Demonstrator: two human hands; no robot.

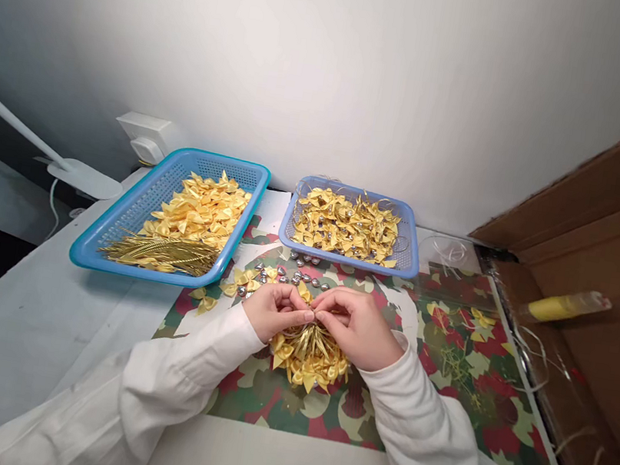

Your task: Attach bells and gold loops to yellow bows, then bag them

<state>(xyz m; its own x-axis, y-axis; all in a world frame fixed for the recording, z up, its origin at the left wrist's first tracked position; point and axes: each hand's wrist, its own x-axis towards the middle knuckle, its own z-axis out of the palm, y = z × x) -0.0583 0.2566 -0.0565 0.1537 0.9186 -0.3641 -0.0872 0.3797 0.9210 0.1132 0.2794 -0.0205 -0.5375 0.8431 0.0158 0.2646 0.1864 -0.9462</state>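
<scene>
My left hand (279, 310) and my right hand (356, 323) meet over the mat, thumbs and forefingers pinched together at the tips. Between them, a small yellow ribbon bow (305, 292) shows just behind the fingertips; the exact grip point is hidden. Right below the hands lies a bunch of gold wire ties (313, 339), fanned toward me, with a cluster of yellow ribbon bows (310, 375) around its near side. Beyond my fingers, silver heart-shaped beads (303, 279) are scattered in a row. Some loose yellow bows (244, 280) rest left of them.
A blue basket (258, 209) at the left holds yellow bows and gold ties. A smaller lilac basket (410, 240) by the wall contains finished-looking bows with ties. The camouflage mat (350, 429) covers the table. A yellow tube (567, 306) lies right, near gold scraps (450, 362). A lamp base (88, 180) stands left.
</scene>
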